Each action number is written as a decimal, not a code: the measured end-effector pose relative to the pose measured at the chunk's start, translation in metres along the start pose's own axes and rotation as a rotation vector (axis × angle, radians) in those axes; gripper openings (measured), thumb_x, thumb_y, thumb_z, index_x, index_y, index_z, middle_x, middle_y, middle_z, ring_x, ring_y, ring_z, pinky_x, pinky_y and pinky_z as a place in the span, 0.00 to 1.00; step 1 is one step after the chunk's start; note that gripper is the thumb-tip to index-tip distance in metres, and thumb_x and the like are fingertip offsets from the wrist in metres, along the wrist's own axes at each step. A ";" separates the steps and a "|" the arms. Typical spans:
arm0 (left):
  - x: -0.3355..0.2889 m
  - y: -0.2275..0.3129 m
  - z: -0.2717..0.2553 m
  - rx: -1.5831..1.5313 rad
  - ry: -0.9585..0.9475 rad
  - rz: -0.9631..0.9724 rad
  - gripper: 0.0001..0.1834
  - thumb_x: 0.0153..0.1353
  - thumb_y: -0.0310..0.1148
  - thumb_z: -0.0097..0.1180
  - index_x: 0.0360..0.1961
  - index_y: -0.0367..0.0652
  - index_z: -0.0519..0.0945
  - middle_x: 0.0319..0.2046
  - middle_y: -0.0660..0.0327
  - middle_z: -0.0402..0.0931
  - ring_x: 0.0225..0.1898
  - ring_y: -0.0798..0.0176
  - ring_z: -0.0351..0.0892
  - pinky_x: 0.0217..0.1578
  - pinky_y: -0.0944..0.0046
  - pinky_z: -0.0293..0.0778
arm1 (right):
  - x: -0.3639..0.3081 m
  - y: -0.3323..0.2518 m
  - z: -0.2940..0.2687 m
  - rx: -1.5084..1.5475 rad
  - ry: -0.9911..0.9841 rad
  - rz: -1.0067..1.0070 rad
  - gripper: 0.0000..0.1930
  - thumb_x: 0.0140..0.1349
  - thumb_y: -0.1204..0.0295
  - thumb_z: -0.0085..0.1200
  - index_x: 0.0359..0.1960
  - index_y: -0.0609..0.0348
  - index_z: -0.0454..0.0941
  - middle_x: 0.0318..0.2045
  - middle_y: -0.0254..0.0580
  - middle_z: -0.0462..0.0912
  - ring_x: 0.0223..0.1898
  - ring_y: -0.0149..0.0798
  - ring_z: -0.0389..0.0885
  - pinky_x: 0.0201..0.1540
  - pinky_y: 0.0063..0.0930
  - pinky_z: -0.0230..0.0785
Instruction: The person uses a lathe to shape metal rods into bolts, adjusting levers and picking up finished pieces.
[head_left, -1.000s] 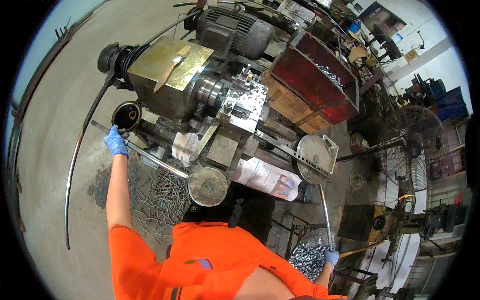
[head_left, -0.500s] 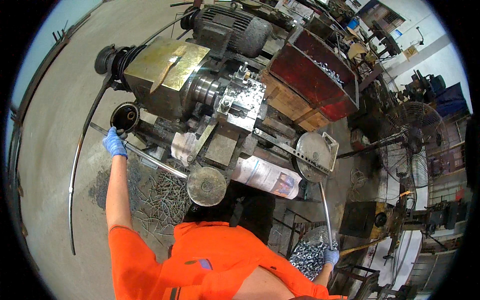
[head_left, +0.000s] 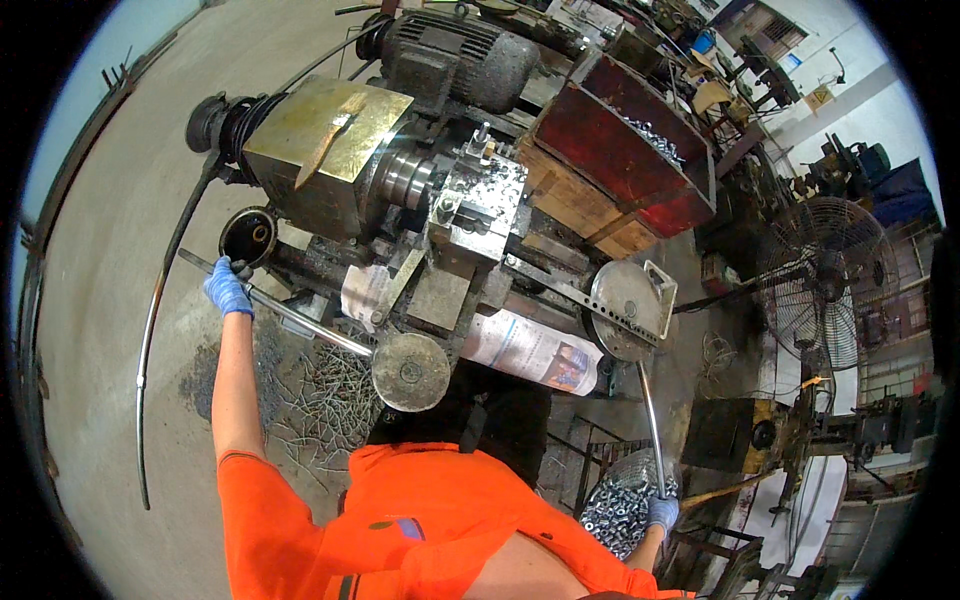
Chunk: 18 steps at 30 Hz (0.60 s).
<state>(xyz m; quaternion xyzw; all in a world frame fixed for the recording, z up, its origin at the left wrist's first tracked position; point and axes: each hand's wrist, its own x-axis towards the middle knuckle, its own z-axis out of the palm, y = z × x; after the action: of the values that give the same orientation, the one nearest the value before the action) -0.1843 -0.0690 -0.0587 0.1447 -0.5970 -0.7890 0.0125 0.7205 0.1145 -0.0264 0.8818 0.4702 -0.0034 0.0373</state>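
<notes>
My left hand [head_left: 229, 287], in a blue glove, is wrapped round a metal lever [head_left: 310, 328] on the machine's left side. That lever runs down to a round steel disc [head_left: 410, 372] close to my body. At the lower right my right hand [head_left: 661, 512], gloved too, grips the end of another bright lever [head_left: 651, 415], which rises to a larger round plate [head_left: 622, 300] with a perforated bar across it. Between them stands the lathe-like machine, with a shiny spindle [head_left: 407, 179] facing a metal clamping block [head_left: 478, 212]. Whether a workpiece sits there I cannot tell.
A basket of small metal parts [head_left: 612, 515] lies beside my right hand. A red bin [head_left: 630, 150] stands behind the machine on a wooden crate [head_left: 575, 205]. Thin metal scraps [head_left: 325, 395] litter the floor at left. A large fan [head_left: 828, 285] is at right.
The view has shifted very slightly. Both hands keep their hold on the levers, with no clear movement of either lever.
</notes>
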 end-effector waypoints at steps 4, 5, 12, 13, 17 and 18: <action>0.005 -0.004 -0.002 -0.008 -0.017 -0.007 0.08 0.56 0.27 0.51 0.30 0.29 0.72 0.19 0.49 0.77 0.12 0.59 0.75 0.13 0.63 0.75 | 0.002 0.006 0.003 -0.011 -0.008 -0.014 0.17 0.39 0.64 0.59 0.31 0.62 0.80 0.32 0.59 0.80 0.37 0.55 0.79 0.41 0.41 0.70; 0.005 -0.003 -0.001 -0.009 -0.015 -0.008 0.08 0.56 0.27 0.51 0.29 0.29 0.72 0.19 0.49 0.77 0.12 0.59 0.75 0.13 0.64 0.75 | -0.001 0.002 0.000 -0.019 0.004 -0.013 0.17 0.39 0.64 0.59 0.31 0.61 0.80 0.32 0.59 0.80 0.38 0.55 0.79 0.41 0.41 0.70; 0.005 -0.005 0.000 -0.067 -0.009 -0.002 0.08 0.56 0.26 0.51 0.29 0.30 0.71 0.20 0.49 0.77 0.12 0.59 0.74 0.13 0.63 0.75 | -0.001 0.005 0.004 -0.063 0.006 0.043 0.23 0.36 0.61 0.65 0.33 0.64 0.79 0.34 0.59 0.80 0.39 0.53 0.79 0.43 0.40 0.70; 0.006 -0.005 -0.001 -0.058 -0.014 -0.003 0.08 0.56 0.26 0.51 0.30 0.30 0.71 0.20 0.49 0.77 0.12 0.59 0.74 0.13 0.63 0.75 | -0.003 0.002 0.002 -0.053 0.003 0.050 0.23 0.36 0.60 0.65 0.32 0.65 0.79 0.34 0.59 0.80 0.39 0.53 0.79 0.43 0.40 0.70; 0.005 -0.003 -0.003 -0.024 -0.027 -0.018 0.08 0.56 0.27 0.51 0.31 0.30 0.71 0.20 0.49 0.77 0.13 0.59 0.75 0.14 0.63 0.75 | -0.007 0.000 0.002 -0.032 0.042 0.051 0.22 0.35 0.60 0.66 0.31 0.64 0.80 0.32 0.57 0.81 0.39 0.51 0.80 0.43 0.40 0.70; 0.004 -0.003 -0.002 -0.015 -0.029 -0.024 0.08 0.56 0.27 0.51 0.31 0.30 0.71 0.20 0.49 0.77 0.13 0.59 0.75 0.14 0.63 0.75 | -0.004 0.006 0.007 -0.034 0.064 0.045 0.22 0.35 0.60 0.66 0.30 0.64 0.80 0.32 0.56 0.81 0.39 0.51 0.80 0.43 0.39 0.71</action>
<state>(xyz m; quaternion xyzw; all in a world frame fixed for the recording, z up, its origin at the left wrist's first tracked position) -0.1874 -0.0703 -0.0630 0.1402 -0.5893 -0.7957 -0.0046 0.7233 0.1073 -0.0325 0.8911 0.4511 0.0336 0.0371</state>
